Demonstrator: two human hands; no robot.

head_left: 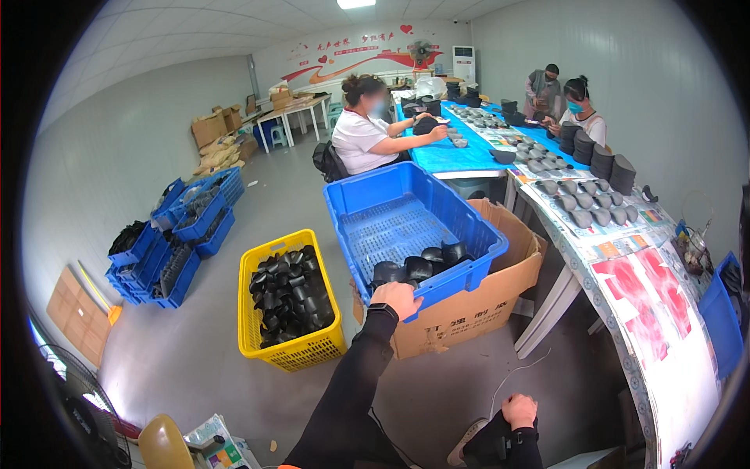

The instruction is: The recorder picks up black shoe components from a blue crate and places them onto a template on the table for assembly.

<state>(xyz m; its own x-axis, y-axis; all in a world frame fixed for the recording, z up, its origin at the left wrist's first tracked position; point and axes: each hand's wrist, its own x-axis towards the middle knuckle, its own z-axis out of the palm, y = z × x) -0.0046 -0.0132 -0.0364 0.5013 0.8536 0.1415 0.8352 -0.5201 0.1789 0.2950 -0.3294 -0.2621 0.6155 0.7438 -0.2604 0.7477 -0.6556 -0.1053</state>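
My left hand (397, 300), in a black sleeve and dark wristband, is closed over the near rim of a blue plastic crate (363, 205). The crate sits tilted on a cardboard box (457, 332). Several black, curved, cup-shaped pieces (419, 267) lie gathered at its near end. My right hand (519, 410) rests at my knee, fingers curled into a fist, with nothing visible in it. Left of the crate, a yellow basket (334, 338) on the floor is filled with similar black pieces (293, 297).
On the right, a long table (617, 258) bears rows of grey cups (600, 216) and black stacks (621, 173). Three people sit or stand around the blue-covered table (445, 160). Blue crates (176, 277) are piled at left. A fan (82, 410) and chair (164, 442) stand lower left.
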